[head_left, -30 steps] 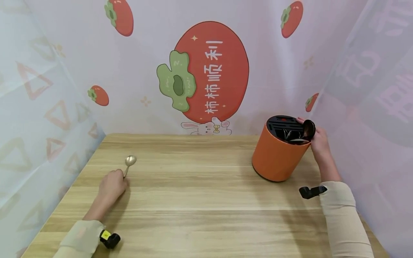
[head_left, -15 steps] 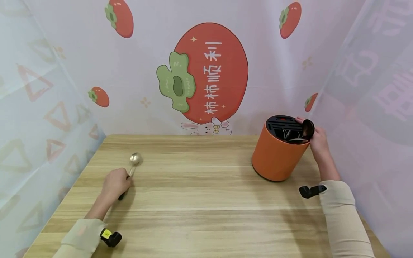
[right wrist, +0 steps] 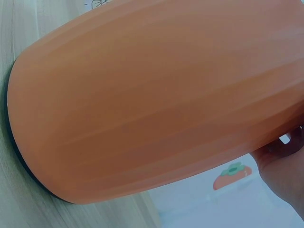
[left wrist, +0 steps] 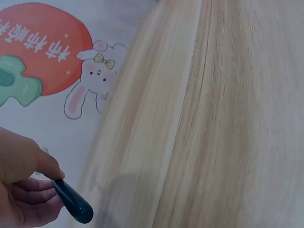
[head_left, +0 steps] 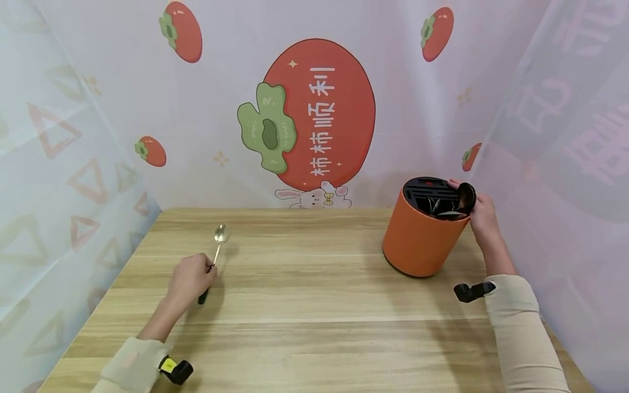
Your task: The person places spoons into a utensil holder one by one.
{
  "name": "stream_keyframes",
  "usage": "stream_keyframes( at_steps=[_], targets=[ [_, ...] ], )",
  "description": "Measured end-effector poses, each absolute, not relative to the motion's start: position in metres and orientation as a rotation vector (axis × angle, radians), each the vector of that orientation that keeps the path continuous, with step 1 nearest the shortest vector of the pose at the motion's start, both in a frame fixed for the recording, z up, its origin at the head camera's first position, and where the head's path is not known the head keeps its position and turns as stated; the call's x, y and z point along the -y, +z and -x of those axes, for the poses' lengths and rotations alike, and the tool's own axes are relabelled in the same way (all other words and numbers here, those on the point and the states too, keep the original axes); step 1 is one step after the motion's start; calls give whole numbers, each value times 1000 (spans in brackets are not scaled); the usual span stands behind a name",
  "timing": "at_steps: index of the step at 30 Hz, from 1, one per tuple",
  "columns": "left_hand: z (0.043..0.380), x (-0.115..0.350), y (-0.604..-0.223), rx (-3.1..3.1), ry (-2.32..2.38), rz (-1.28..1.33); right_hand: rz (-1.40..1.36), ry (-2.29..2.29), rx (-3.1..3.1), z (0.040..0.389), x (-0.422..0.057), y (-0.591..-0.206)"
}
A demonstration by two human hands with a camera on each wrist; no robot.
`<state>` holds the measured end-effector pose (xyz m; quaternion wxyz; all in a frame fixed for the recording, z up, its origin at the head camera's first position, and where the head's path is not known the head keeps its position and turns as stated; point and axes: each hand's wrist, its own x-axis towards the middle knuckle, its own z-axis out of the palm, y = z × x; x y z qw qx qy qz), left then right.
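In the head view my left hand [head_left: 193,279] pinches a spoon [head_left: 221,234] by its dark handle. The spoon's shiny metal bowl points away from me, and the handle's rounded end [left wrist: 76,205] sticks out below the fingers. An orange round utensil holder [head_left: 422,237] with a black slotted top stands at the right of the table. My right hand [head_left: 484,218] grips its upper right side, one fingertip showing at the far rim; most of the fingers are hidden behind it. A dark, shiny round bowl of a utensil [head_left: 467,197] juts above the rim beside this hand.
More utensils [head_left: 442,206] lie inside the holder's open front part. The wooden table [head_left: 295,284] ends at a back curtain [head_left: 211,109] printed with persimmons and a rabbit. Curtains also hang on both sides.
My left hand has moved to the right with the spoon, and more of the dark handle now shows below the hand. The right hand and the holder stay in place.
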<state>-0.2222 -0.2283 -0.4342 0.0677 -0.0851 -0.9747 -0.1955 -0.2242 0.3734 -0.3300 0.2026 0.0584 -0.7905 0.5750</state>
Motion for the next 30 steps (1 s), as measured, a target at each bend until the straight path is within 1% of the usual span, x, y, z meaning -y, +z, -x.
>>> stream_keyframes(
  at_steps=[3,16,30],
  targets=[
    [220,221,-430,2920,-618,278,-175,1619,2190,224,-373,-330],
    [216,181,-413,2841,-709,382,-74,1483,2310,221,-370,-328],
    [220,138,-392,2740,-790,502,-82,1481,2312,222,-369,-326]
  ],
)
